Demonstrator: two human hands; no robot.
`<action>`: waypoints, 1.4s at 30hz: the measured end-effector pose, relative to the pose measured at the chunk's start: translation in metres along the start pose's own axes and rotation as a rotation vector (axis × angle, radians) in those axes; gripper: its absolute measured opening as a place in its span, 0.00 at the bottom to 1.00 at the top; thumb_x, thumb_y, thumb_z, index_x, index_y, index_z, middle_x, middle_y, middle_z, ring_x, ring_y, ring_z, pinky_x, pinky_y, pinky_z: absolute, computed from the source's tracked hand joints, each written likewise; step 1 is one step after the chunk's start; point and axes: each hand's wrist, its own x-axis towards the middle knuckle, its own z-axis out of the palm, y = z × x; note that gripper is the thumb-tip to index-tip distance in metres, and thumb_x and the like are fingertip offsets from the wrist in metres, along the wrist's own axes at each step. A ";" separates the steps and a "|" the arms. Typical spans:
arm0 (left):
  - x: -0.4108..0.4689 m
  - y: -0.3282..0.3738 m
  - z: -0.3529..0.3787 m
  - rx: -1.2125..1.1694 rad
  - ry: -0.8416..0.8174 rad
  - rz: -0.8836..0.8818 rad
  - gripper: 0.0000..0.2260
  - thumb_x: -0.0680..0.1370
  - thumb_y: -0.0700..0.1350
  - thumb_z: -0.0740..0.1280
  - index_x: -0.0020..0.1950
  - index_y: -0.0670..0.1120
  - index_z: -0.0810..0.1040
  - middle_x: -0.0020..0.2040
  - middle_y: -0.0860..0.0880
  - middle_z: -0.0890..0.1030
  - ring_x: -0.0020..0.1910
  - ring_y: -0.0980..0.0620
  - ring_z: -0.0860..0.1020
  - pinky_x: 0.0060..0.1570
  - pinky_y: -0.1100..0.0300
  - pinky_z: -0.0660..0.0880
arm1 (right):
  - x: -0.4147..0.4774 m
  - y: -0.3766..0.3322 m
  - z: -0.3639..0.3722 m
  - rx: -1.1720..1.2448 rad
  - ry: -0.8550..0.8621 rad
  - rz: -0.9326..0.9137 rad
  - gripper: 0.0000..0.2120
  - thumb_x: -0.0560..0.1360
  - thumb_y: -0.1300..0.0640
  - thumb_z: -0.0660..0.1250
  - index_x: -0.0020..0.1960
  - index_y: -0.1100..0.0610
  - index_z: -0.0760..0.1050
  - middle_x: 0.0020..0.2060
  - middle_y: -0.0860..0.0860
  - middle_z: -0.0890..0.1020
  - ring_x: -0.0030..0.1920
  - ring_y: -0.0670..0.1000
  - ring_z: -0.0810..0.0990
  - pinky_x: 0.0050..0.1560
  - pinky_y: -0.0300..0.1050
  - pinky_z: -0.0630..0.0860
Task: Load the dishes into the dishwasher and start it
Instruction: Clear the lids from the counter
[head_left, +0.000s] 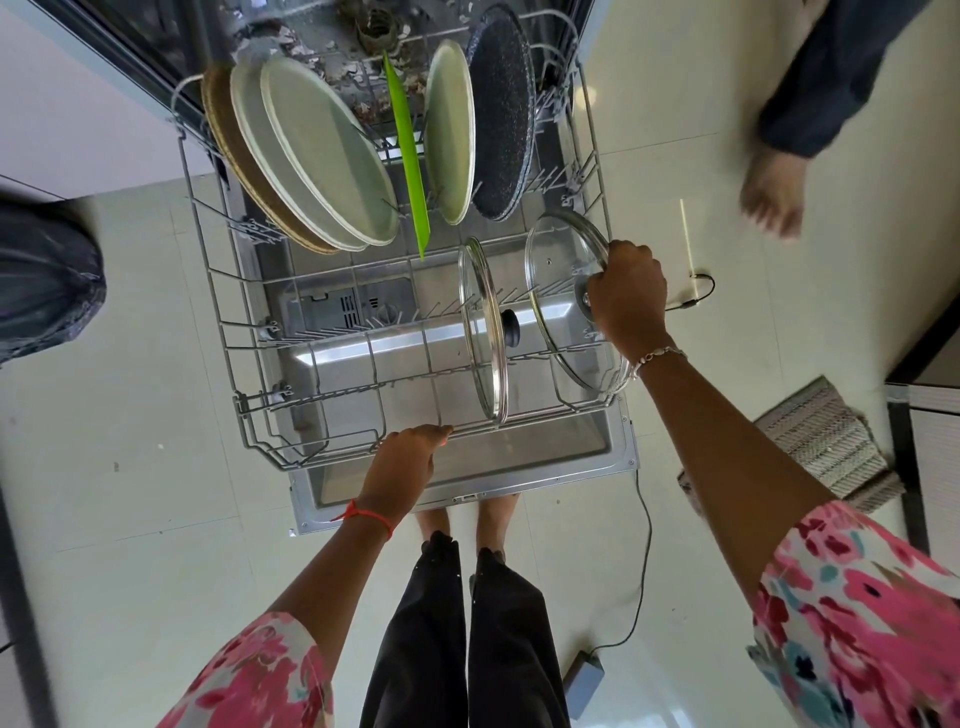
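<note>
The dishwasher's lower rack (249, 358) is pulled out over the open door (467, 467). At its back stand several pale plates (322, 150), a brown plate, a green flat piece (410, 166), another pale plate (451, 130) and a dark speckled plate (504, 114). A glass lid with a black knob (485, 332) stands upright in the front row. My right hand (626, 296) grips the knob of a second glass lid (556, 291) at the rack's right side. My left hand (405, 462) rests on the rack's front rim, fingers curled over the wire.
Another person's bare foot (769, 197) and dark trouser leg are on the floor at the upper right. A black cable (644, 551) runs from the door to an adapter (584, 675) on the tiles. A woven mat (826, 441) lies at right. My own feet stand under the door's edge.
</note>
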 end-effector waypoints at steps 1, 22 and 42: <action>0.000 0.000 0.000 0.004 0.000 0.004 0.16 0.69 0.27 0.69 0.55 0.38 0.80 0.47 0.40 0.84 0.44 0.43 0.83 0.49 0.49 0.77 | 0.002 -0.003 -0.002 -0.002 -0.008 0.004 0.12 0.73 0.68 0.57 0.54 0.69 0.72 0.52 0.65 0.76 0.53 0.64 0.74 0.48 0.47 0.68; -0.002 0.007 -0.018 0.001 -0.117 -0.042 0.15 0.77 0.35 0.63 0.63 0.39 0.75 0.59 0.40 0.79 0.58 0.44 0.78 0.60 0.56 0.71 | -0.035 -0.017 -0.084 0.114 0.197 0.096 0.12 0.72 0.68 0.58 0.53 0.69 0.74 0.51 0.63 0.76 0.50 0.59 0.73 0.33 0.40 0.56; -0.062 -0.018 -0.057 0.007 -0.060 -0.211 0.16 0.78 0.37 0.61 0.67 0.41 0.71 0.67 0.42 0.72 0.67 0.44 0.70 0.68 0.53 0.66 | -0.140 -0.150 -0.074 0.151 0.157 -0.123 0.11 0.74 0.63 0.61 0.50 0.69 0.76 0.41 0.60 0.77 0.39 0.56 0.75 0.31 0.33 0.61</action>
